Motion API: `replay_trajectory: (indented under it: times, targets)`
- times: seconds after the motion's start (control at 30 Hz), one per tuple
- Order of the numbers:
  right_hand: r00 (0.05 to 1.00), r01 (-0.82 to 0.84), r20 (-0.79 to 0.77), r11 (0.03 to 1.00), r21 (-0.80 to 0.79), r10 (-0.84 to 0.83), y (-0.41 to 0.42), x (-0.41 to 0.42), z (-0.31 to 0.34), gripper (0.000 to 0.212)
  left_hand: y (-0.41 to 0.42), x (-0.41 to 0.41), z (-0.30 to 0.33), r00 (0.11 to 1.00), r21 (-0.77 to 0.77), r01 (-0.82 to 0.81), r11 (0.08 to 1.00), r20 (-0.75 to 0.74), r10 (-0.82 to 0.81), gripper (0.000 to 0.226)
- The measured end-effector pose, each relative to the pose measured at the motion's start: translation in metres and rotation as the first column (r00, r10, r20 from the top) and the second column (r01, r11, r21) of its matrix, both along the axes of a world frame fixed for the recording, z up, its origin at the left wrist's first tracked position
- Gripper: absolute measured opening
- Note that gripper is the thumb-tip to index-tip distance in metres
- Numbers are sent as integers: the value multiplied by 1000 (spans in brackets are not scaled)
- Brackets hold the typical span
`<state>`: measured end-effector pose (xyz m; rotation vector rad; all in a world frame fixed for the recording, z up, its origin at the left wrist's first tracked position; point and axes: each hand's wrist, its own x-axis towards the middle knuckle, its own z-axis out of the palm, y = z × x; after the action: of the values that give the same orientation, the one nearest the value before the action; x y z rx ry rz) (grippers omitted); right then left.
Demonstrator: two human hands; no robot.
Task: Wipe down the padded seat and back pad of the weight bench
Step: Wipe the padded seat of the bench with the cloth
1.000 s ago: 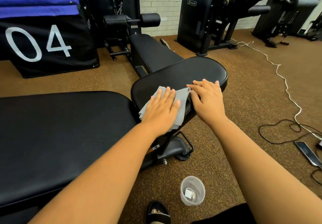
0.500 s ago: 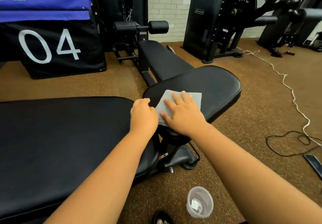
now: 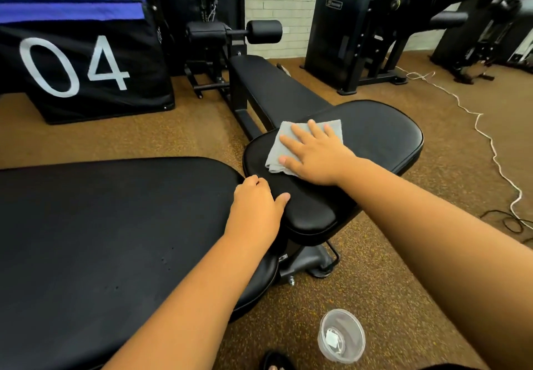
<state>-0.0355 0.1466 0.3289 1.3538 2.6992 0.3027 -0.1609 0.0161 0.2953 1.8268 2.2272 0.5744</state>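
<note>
The back pad [image 3: 101, 240] fills the room at nine o'clock, with no cloth on it; I'd judge it not yet wiped, though nothing proves it either way; the seat [image 3: 372, 136], at one o'clock from it, is the part in hand, and its far end looks untouched. The cloth [image 3: 277, 150] lies flat on the seat's near half under the right hand [image 3: 314, 156], fingers spread wide, pressing rather than gripping; the left hand [image 3: 256, 208] curls its grip over the seat's near edge. A second ago the left palm held the cloth; now the right does.
</note>
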Motion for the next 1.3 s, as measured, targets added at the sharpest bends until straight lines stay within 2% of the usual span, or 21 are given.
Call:
replay_trajectory:
  times: [0.07,0.2,0.3,0.53,0.63,0.73,0.83,0.93,1.0,1.07,1.2,1.27,1.3]
  targets:
    - [1000,-5,18,999,-31,6,14,11,9,62,-1,1,-1,1000,-14,9,1000,-29,-9,57]
    - [972,235,8,971,-41,-235,59,13,21,63,-4,2,3,1000,-38,10,999,24,-9,62]
    - [950,310,32,951,1,-310,70,-13,20,66,-6,3,5,999,-41,10,999,45,-8,67]
    - [984,151,98,988,-43,-146,61,-67,12,67,-5,4,4,1000,-65,4,998,12,-3,70]
    - [989,-68,131,997,-47,74,51,-70,0,66,-5,3,4,1000,-90,10,996,-15,-11,71]
    - [959,-256,94,960,-111,266,46,-51,-2,76,-5,2,4,1000,-104,7,995,-28,-10,72]
    - [977,-191,72,976,-103,199,59,-38,5,68,-6,3,6,1000,-114,9,993,-2,-9,71]
    - [995,47,91,998,-52,-42,62,-52,6,67,-7,5,5,1000,-116,6,993,20,-4,71]
    - [986,134,105,990,-42,-129,52,-71,5,67,-8,6,3,1000,-116,1,993,1,-1,71]
    - [992,68,113,996,-51,-62,36,-83,2,65,-10,7,1,999,-109,8,994,-45,-13,70]
    - [976,-180,97,973,-142,195,14,-68,-9,67,-16,2,5,989,-132,78,988,-114,-93,68]
    - [973,-206,79,968,-146,218,17,-50,-5,66,-23,-8,7,975,-209,108,972,-169,-144,69]
    - [982,-162,76,977,-141,173,21,-43,-2,65,-28,-14,8,964,-254,105,961,-212,-161,70]
